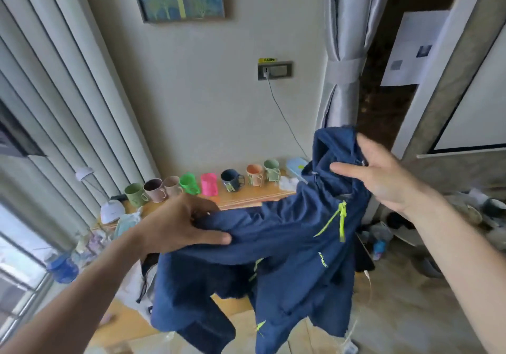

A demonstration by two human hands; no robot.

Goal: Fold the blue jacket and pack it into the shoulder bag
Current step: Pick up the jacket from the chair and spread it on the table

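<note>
The blue jacket (287, 247) with neon-yellow zips hangs in the air in front of me, its body and sleeves drooping over the wooden table (128, 323). My left hand (178, 225) grips one shoulder of it at centre left. My right hand (383, 175) holds the hood or collar end higher up on the right, with the fingers spread over the cloth. A dark and white bag-like thing (145, 274) shows under the jacket's left edge; I cannot tell whether it is the shoulder bag.
A row of several coloured mugs (208, 184) lines the table's far edge by the wall. A white lamp (111, 208) and a blue bottle (63, 267) stand at the left near the window. A grey curtain (342, 79) hangs at the right, with clutter on the floor (383, 238).
</note>
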